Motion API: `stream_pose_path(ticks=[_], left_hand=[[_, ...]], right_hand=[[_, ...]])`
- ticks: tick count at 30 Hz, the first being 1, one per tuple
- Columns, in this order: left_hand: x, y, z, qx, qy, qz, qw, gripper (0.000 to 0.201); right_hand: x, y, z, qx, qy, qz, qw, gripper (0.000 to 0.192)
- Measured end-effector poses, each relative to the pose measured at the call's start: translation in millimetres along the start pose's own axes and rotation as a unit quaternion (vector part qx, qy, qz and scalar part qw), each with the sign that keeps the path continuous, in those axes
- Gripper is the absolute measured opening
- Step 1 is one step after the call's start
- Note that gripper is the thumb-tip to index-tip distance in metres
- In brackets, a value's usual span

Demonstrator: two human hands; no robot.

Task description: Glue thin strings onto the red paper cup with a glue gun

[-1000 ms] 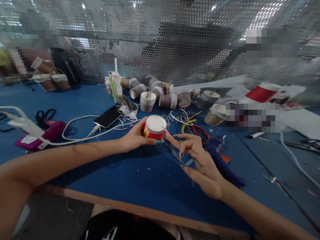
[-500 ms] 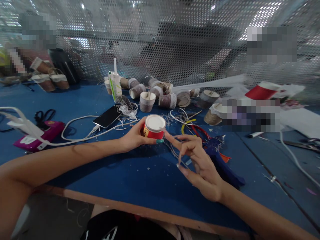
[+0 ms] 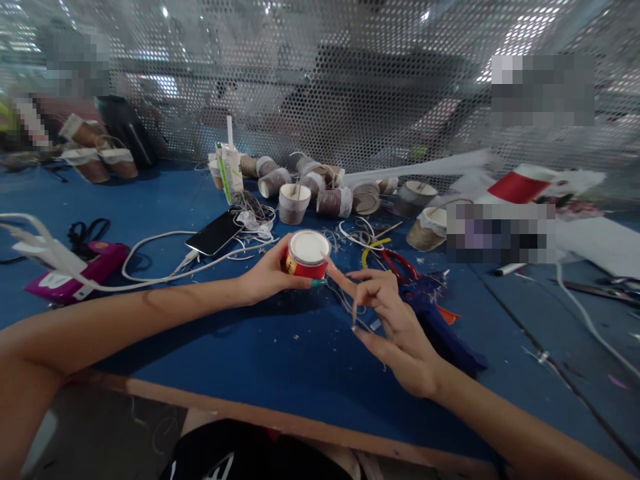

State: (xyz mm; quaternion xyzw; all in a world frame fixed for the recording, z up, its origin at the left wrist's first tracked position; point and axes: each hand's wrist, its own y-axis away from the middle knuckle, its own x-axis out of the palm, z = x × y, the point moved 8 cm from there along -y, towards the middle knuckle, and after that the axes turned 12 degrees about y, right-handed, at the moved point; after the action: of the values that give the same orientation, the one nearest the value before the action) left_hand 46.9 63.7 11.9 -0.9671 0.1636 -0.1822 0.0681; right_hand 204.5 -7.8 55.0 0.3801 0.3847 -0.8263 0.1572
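Note:
My left hand (image 3: 267, 272) is closed round the side of a small red and yellow paper cup (image 3: 306, 268), just above the table. The cup's round white end faces up toward me, with a greyish rim around it. The index fingertip of my right hand (image 3: 387, 320) is at the cup's right edge, seemingly touching it. The other fingers of that hand are bent and apart from the thumb, and I see nothing held in them. Under and beside the right hand lie a blue glue gun (image 3: 443, 330) and thin strands of cord.
Several cord-wrapped cups (image 3: 294, 203) crowd the back by a perforated metal screen (image 3: 310, 80). A drink carton (image 3: 231, 170), a phone (image 3: 213, 233) on a white cable and a purple pouch (image 3: 80, 272) lie left. Red-handled pliers (image 3: 400, 262) and scissors (image 3: 595, 291) lie right.
Both hands and the cup keep nearly the same pose. My right hand has shifted slightly left, its index finger still at the cup's edge.

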Motion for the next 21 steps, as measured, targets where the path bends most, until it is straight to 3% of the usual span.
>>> stream_pose_path(ticks=[6, 9, 11, 13, 15, 17, 19, 21], left_hand=[[0.4, 0.1, 4.6, -0.027, 0.057, -0.01, 0.998, 0.071], [-1.0, -0.5, 8.4, -0.052, 0.105, -0.016, 0.993, 0.068], [-2.3, -1.1, 11.1, -0.07, 0.14, -0.016, 0.988, 0.063], [-2.6, -1.6, 13.2, -0.09, 0.168, -0.009, 0.982, 0.059], [-1.3, -1.6, 14.0, -0.106, 0.184, 0.001, 0.977, 0.057], [0.9, -1.3, 13.2, -0.112, 0.19, 0.008, 0.975, 0.058], [4.2, -1.0, 12.0, -0.116, 0.194, 0.016, 0.974, 0.058], [7.6, -0.6, 11.0, -0.119, 0.197, 0.023, 0.973, 0.057]], right_hand=[[-7.1, -3.6, 14.2, -0.016, -0.012, 0.009, 1.0, 0.016], [-32.5, -10.0, 11.1, -0.006, 0.017, -0.074, 0.997, 0.016], [-58.9, -13.8, 0.1, 0.05, 0.106, -0.15, 0.982, 0.02], [-82.4, -15.9, -19.2, 0.169, 0.272, -0.151, 0.935, 0.026], [-95.7, -12.3, -47.8, 0.307, 0.446, -0.017, 0.841, 0.026], [-98.3, 0.4, -75.6, 0.38, 0.506, 0.169, 0.755, 0.022], [-91.8, 12.7, -91.4, 0.38, 0.474, 0.306, 0.733, 0.016], [-82.9, 18.0, -95.3, 0.351, 0.429, 0.374, 0.744, 0.021]])
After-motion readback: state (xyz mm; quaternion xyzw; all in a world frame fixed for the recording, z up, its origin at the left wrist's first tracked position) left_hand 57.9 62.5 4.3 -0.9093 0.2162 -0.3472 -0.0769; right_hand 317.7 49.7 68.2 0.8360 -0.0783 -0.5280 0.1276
